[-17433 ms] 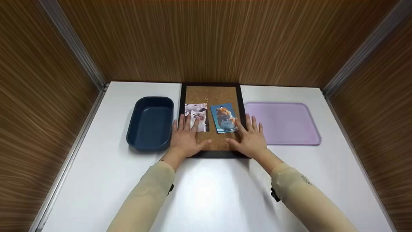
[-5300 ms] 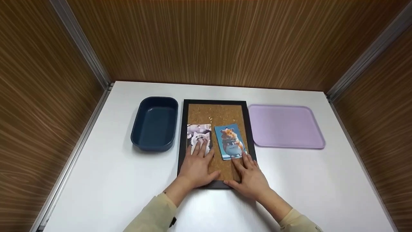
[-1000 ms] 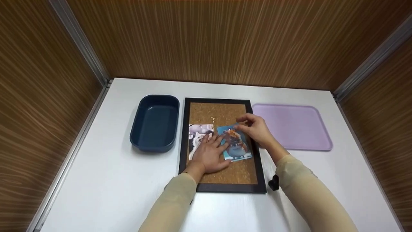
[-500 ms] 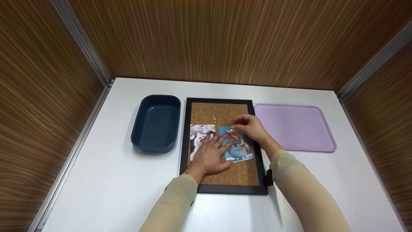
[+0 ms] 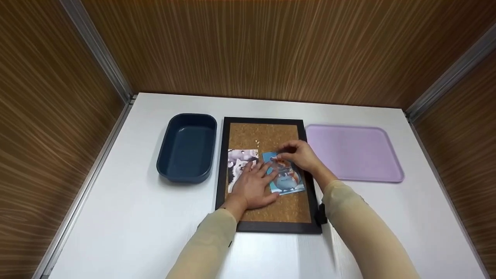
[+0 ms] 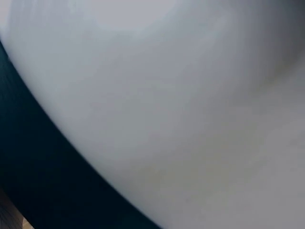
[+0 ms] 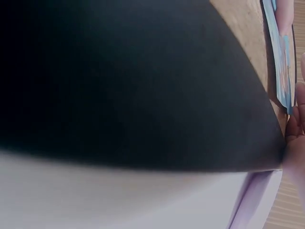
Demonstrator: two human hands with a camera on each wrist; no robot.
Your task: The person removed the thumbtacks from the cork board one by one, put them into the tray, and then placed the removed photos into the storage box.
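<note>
Cork board [image 5: 263, 135] sits under both your hands: your left hand [image 5: 252, 186] lies flat, fingers [image 5: 260, 170] spread, across the cat photo [image 5: 239, 164] onto the hamster card [image 5: 285, 178]. Your right hand [image 5: 300, 155] curls its fingertips [image 5: 282, 155] together at that card's top edge; can't tell if they're pinching anything.

So we've got the cork board [image 5: 267, 135] as the middle of everything. Its far half is bare cork, so we can come in there from above no problem. Just left of the board sits the blue tub [image 5: 186, 148], with raised walls that block a low sideways pass. Right of the board the purple tray [image 5: 354, 153] is flat, easy to sweep over. Near side of the board, our two forearms cross the white table [image 5: 128, 217]; beyond the board, wood walls close it off.
</note>
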